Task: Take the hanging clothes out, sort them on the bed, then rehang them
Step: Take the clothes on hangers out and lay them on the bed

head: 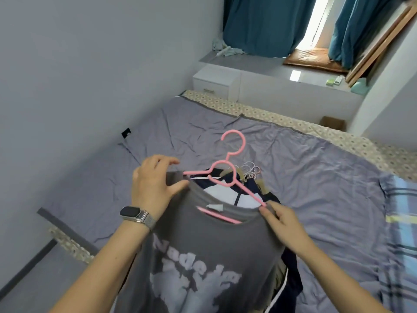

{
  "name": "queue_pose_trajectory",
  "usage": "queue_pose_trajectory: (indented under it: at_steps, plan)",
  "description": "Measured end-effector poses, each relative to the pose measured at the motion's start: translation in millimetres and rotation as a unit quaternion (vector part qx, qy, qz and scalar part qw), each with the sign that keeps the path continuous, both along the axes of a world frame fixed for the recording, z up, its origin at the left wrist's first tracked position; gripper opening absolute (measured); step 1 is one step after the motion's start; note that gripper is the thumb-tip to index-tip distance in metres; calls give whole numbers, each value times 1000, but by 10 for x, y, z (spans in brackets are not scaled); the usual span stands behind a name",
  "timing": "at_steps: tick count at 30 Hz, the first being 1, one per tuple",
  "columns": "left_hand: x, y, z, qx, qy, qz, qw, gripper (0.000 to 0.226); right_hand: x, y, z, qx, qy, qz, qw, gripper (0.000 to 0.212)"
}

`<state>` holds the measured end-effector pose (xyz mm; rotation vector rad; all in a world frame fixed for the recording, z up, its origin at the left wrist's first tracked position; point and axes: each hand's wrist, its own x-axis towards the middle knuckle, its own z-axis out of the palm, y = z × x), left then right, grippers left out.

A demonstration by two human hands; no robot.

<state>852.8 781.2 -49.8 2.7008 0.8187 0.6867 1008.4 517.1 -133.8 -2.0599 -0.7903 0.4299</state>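
T-shirt (pixel 203 256): grey, we read pale print; its collar between our hands.
Hanger (pixel 228 177): pink, half out (hook pointing away).
Pile (pixel 246 190): dark clothes beneath.

We see a pink hanger (pixel 228 175) in a grey T-shirt (pixel 203 256) with pale lettering, over navy-and-white clothes (pixel 228 193). The sheet (pixel 304 177) is lavender-grey, the mattress (pixel 282 120) beige with a small floral print, the blanket (pixel 401 222) blue plaid, the curtains (pixel 266 23) teal.
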Motion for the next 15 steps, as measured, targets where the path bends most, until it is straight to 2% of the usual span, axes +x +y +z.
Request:
queue_pose_trajectory:
  at_steps: [5,8,10,12,15]
  plan:
    - [-285,114,-257,-104,15,22,994,14,717,263,-223,-21,59,-47,997,20]
    - [-459,191,-480,-139,60,53,987,12,1174,492,-183,-41,46,-39,997,28]
    - [-500,215,-602,-160,73,62,982,13,1470,627,-232,-95,5,-36,995,37]
    - [-504,218,-718,-186,77,60,978,16,1705,665,-456,-229,-44,-62,970,39]
    - [-510,213,-891,-197,92,50,975,20,1618,609,-949,-463,-22,-35,885,104]
